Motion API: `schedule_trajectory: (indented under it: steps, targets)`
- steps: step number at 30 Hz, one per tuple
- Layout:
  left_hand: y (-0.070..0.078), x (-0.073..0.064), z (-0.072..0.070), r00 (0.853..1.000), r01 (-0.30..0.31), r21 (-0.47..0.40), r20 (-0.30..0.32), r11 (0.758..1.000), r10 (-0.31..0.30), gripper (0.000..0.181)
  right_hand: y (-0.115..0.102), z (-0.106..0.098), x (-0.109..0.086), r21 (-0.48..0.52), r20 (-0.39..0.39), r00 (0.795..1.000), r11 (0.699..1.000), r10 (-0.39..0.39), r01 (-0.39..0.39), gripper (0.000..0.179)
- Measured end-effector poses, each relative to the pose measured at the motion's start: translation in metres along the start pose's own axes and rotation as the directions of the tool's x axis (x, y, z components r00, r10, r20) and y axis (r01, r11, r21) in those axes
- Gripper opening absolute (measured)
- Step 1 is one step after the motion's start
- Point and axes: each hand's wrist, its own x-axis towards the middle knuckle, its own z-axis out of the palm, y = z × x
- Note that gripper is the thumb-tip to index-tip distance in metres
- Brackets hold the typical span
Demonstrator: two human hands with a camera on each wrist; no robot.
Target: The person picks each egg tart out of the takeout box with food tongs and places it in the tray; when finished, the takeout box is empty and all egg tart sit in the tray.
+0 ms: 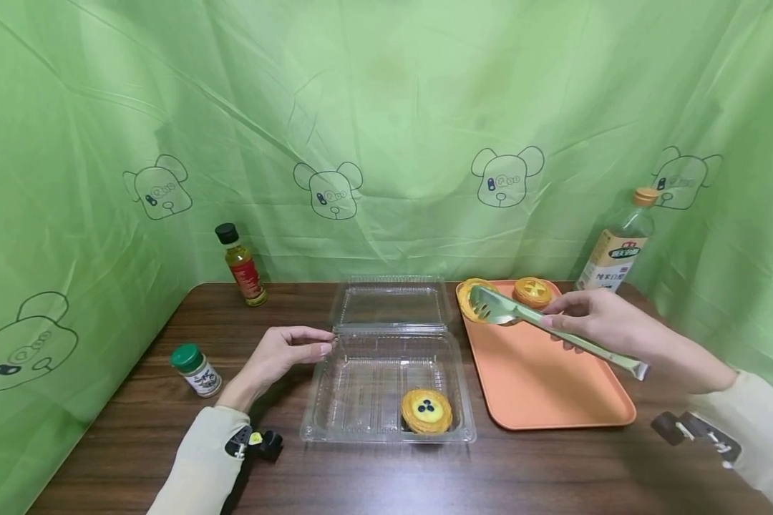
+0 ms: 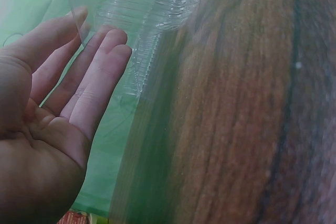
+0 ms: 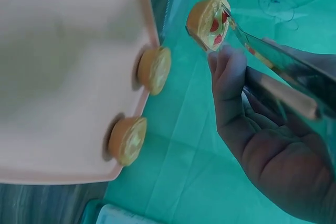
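My left hand [image 1: 282, 354] pinches the upper left rim of a clear plastic clamshell container [image 1: 361, 390], thumb and fingers on either side in the left wrist view. The container's lid [image 1: 389, 306] lies folded back. One tart [image 1: 427, 409] topped with dark berries sits in its front right part. My right hand [image 1: 586, 322] grips metal tongs [image 1: 580, 345]. Between the tongs' tips is a tart [image 3: 202, 22] with red fruit pieces, tilted and raised off the tray in the right wrist view. Two more tarts, one nearer [image 3: 127, 141] and one farther [image 3: 154, 71], sit at the edge of the orange tray [image 1: 554, 386].
A red-labelled oil bottle [image 1: 246, 272] stands at the back left, with a green-capped seasoning jar [image 1: 196, 370] nearer. At the back right stands a tall bottle [image 1: 618, 247] with an orange cap. Green cloth [image 1: 412, 129] encloses the wooden table [image 1: 386, 479] on the back and sides.
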Motion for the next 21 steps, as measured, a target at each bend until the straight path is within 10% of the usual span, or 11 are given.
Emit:
schedule_trajectory:
  steps: [21]
  targets:
    - [0.002, -0.001, 0.0, 1.0, -0.004, 0.013, -0.01, 1.0, 0.004, 0.035, 0.027, 0.007, 0.012, -0.018, 0.026, 0.999, 0.999, 0.044, -0.043, 0.029]
